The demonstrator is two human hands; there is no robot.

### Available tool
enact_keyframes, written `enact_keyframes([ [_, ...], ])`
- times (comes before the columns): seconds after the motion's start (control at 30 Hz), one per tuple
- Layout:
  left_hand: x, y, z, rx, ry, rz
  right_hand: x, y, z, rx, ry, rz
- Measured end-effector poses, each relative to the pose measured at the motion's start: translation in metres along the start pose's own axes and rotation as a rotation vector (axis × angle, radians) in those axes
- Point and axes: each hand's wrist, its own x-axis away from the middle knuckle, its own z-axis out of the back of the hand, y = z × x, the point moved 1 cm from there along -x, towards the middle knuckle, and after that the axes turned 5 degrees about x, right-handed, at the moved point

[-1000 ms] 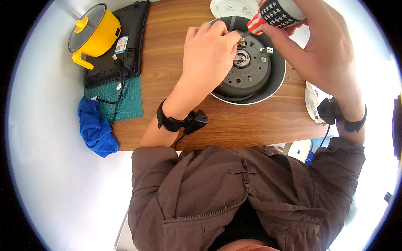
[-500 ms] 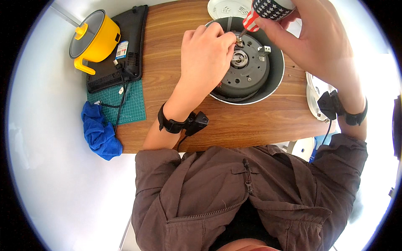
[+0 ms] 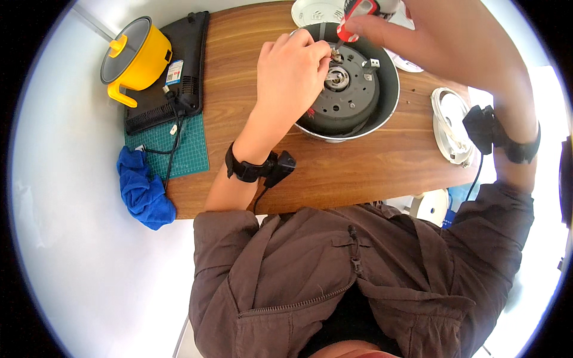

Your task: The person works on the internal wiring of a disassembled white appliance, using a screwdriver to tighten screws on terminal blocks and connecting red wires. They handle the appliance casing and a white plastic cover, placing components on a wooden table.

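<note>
My right hand [image 3: 403, 36] grips a screwdriver [image 3: 350, 28] with a red, white and dark patterned handle. The screwdriver's shaft slants down to a small metal fitting [image 3: 336, 55] on a grey metal disc [image 3: 349, 104]. Beside that fitting, the fingers of my left hand [image 3: 291, 74] are pinched together, and what lies between them is hidden. The disc sits inside a round, dark-walled appliance housing [image 3: 391, 89], which has a bright rim. A bit of red wire [image 3: 310, 112] shows at the disc's left edge, and a metal bracket [image 3: 371, 64] stands on its right.
A yellow pot [image 3: 140, 56] with a dark lid stands on a black flat appliance [image 3: 188, 65] at the left. Nearby are a green cutting mat [image 3: 191, 146] and a blue cloth [image 3: 143, 188]. White round parts lie behind the housing [image 3: 316, 12] and at the right [image 3: 450, 125].
The screwdriver handle has turned, showing another side of its pattern. My right forearm has swung outward to the right. The housing appears slightly farther left and up; my left hand keeps its pinch.
</note>
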Motion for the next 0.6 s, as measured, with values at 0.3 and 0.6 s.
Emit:
enact_keyframes([
  [0.3, -0.001, -0.001, -0.004, -0.006, 0.013, -0.009, -0.012, -0.015, 0.007, 0.190, -0.192, -0.149],
  [0.6, 0.000, -0.001, -0.004, 0.003, -0.017, -0.008, -0.008, -0.020, 0.016, 0.149, -0.146, -0.158],
])
